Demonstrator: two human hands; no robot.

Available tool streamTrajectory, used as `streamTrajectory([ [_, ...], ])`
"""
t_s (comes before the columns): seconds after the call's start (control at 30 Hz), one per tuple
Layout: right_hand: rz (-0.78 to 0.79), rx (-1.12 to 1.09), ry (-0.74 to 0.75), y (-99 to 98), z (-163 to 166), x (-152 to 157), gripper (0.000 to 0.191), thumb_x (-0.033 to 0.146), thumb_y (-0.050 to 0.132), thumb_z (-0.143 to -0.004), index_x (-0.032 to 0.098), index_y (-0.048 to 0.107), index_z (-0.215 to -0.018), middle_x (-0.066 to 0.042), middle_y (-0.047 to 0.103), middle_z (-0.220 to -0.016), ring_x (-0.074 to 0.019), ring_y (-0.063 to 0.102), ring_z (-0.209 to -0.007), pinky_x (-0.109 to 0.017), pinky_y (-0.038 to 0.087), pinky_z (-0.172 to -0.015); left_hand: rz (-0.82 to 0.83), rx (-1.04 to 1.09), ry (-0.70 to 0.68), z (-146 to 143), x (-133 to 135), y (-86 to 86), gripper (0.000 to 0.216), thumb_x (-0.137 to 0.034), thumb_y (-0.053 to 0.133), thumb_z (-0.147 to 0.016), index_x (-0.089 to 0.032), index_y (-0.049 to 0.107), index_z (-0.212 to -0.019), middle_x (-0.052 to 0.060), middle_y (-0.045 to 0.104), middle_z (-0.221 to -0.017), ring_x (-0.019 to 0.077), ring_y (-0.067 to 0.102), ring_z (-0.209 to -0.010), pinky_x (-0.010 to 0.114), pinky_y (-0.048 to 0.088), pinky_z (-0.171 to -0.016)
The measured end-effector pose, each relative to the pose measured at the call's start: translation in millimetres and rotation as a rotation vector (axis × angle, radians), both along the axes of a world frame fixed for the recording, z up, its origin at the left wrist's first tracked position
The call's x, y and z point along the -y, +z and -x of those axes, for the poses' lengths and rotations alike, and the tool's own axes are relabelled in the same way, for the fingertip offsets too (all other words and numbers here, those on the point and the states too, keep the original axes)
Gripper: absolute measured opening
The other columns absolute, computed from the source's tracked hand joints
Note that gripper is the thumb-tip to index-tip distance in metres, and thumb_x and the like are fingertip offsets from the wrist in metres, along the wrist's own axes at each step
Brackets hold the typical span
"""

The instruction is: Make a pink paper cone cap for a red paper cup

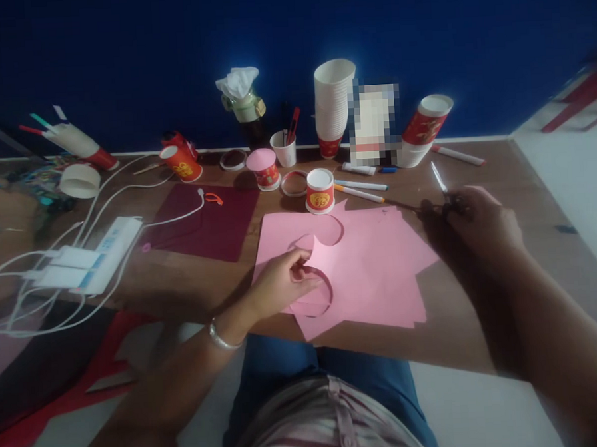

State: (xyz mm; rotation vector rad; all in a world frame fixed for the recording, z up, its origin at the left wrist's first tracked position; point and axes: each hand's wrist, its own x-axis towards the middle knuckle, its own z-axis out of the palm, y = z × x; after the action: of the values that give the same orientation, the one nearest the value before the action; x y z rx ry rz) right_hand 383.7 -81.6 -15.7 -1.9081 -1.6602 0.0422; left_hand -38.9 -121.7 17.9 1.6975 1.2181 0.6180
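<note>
My left hand (284, 277) is over the pink paper sheets (375, 266), its fingers and thumb closed on a small pink paper piece (320, 250). Curved cut or drawn lines show on the sheets around it. Off to the right, my right hand (486, 223) is closed around a pair of scissors (439, 178), blades pointing up and away from me. Just beyond the sheets stands an upside-down red paper cup (320, 192). Another red cup with a pink cone top (262, 169) is behind it to the left.
Markers (361, 185) lie behind the sheets. A tall stack of paper cups (333, 101) and a tissue-topped jar (244, 99) stand near the wall. A white power strip (112, 250) with cables and a dark red sheet (199, 232) are left. Another person's hand (8, 212) is at far left.
</note>
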Motion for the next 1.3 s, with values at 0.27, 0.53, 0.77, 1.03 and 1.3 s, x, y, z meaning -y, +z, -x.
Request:
streamTrajectory([
  [0.27,0.001,-0.001,0.005,0.0,1.8,1.1,0.038,0.033,0.060,-0.078,0.027,0.072,-0.113,-0.008,0.073,-0.120,-0.0273,0.071,-0.101,-0.043,0.055,-0.096,-0.284,-0.108,-0.045,-9.3,-5.7,4.8,0.006,-0.023,0.068,-0.088,-0.021,0.062,-0.088,0.000,0.067,-0.081,0.0122,0.060,-0.070,0.026,0.049,-0.068],
  [0.53,0.005,0.007,0.024,0.0,0.0,-0.1,0.038,0.034,0.060,-0.078,0.024,0.072,-0.113,-0.011,0.072,-0.121,-0.0304,0.069,-0.105,-0.046,0.055,-0.098,-0.261,0.102,0.158,-13.0,-100.4,22.6,0.056,-0.038,0.087,-0.074,-0.020,0.061,-0.121,0.012,0.068,-0.131,0.0239,0.067,-0.113,0.036,0.057,-0.089],
  [0.77,0.022,0.008,0.002,-1.8,-0.7,0.6,0.040,0.035,0.060,-0.078,0.027,0.072,-0.115,-0.009,0.072,-0.123,-0.0279,0.070,-0.101,-0.042,0.057,-0.090,-0.132,0.206,0.090,-39.4,-137.8,7.5,0.090,-0.025,0.089,-0.068,-0.022,0.044,-0.146,0.017,0.050,-0.158,0.0286,0.059,-0.137,0.046,0.050,-0.113],
  [1.03,0.029,0.002,-0.001,-0.1,0.5,0.2,0.043,0.034,0.060,-0.075,0.026,0.073,-0.115,-0.009,0.074,-0.118,-0.0297,0.072,-0.099,-0.044,0.057,-0.088,-0.146,0.369,0.155,-44.6,-137.4,11.2,0.051,-0.035,0.081,-0.076,-0.018,0.061,-0.120,0.010,0.072,-0.123,0.0263,0.068,-0.117,0.043,0.054,-0.105],
  [1.3,0.035,0.000,-0.004,-2.4,-1.9,-0.1,0.042,0.035,0.059,-0.076,0.027,0.072,-0.115,-0.010,0.072,-0.127,-0.0313,0.071,-0.108,-0.047,0.056,-0.097,0.008,0.450,0.198,-28.3,-117.0,24.3,0.049,-0.046,0.083,-0.076,-0.019,0.063,-0.111,0.009,0.072,-0.114,0.0254,0.070,-0.108,0.042,0.056,-0.098],
])
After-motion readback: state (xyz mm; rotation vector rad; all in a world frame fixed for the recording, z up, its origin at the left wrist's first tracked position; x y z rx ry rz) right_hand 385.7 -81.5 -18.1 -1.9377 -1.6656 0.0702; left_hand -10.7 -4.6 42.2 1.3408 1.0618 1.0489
